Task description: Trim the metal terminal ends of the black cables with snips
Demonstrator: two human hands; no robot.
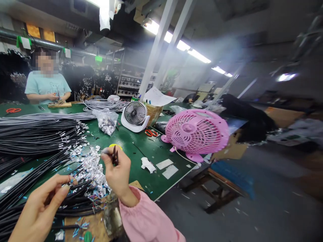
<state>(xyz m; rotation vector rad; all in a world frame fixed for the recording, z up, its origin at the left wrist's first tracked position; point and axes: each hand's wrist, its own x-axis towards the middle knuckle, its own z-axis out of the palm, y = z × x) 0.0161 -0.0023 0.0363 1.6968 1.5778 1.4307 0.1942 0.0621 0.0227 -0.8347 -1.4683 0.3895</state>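
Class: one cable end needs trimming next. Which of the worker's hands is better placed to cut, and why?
Probably the right hand: it grips the small cutter, raised just above the foil-wrapped cable ends. The left hand pinches a cable end and has no tool.

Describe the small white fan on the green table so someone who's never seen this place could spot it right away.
On the long green work table, look past the bundles of black cables toward its far middle. The small white desk fan with a dark round grille sits there, beside a bigger pink plastic fan; it alone is white and compact.
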